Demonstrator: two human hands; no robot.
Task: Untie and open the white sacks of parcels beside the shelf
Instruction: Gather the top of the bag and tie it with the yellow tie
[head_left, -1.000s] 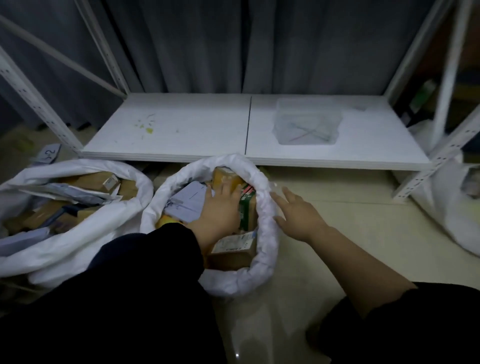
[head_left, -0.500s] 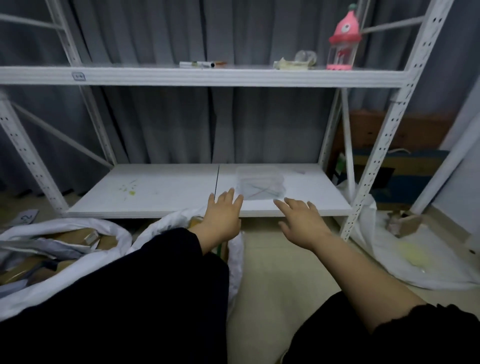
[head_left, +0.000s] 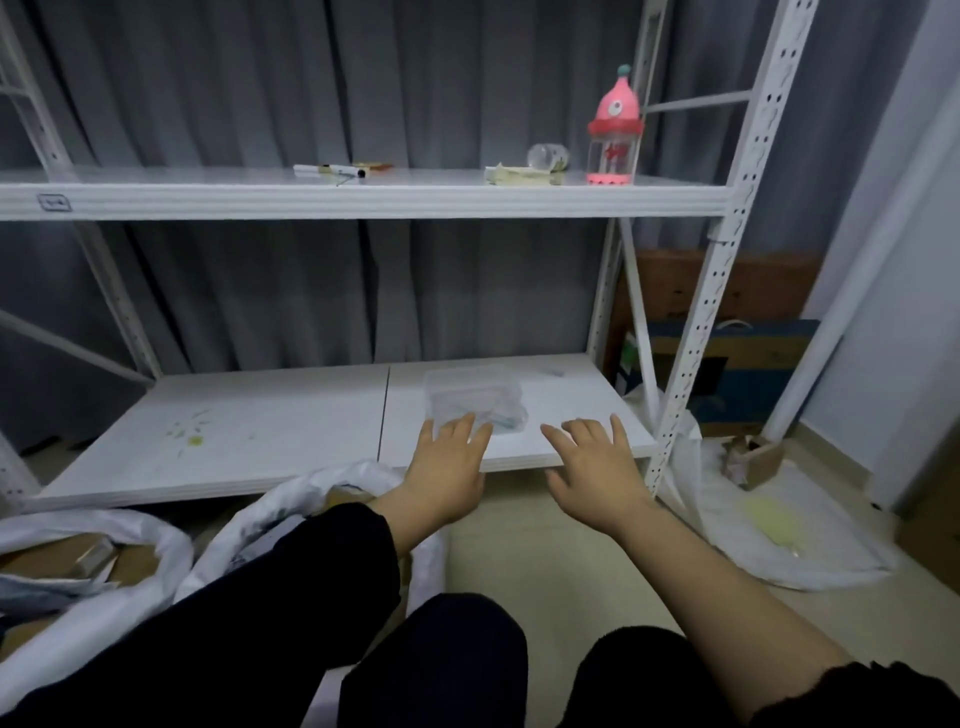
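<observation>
Two white sacks stand open on the floor at the lower left. The left sack (head_left: 156, 566) shows brown cardboard parcels inside. The middle sack (head_left: 270, 514) is partly hidden behind my left sleeve. My left hand (head_left: 449, 470) hovers with fingers spread over the front edge of the lower shelf board (head_left: 260, 441), holding nothing. My right hand (head_left: 597, 467) is spread beside it, also holding nothing. A third white sack (head_left: 769, 551) lies flat on the floor right of the shelf post.
A clear plastic box (head_left: 472, 397) sits on the lower shelf just beyond my left fingers. The upper shelf (head_left: 363, 200) carries a pink bottle (head_left: 615, 130), pens and papers. A small cardboard box (head_left: 753, 460) and larger boxes stand at the right. Grey curtain behind.
Both hands have left the middle sack and risen to the lower shelf's front edge. My view has tilted upward, bringing the upper shelf into sight.
</observation>
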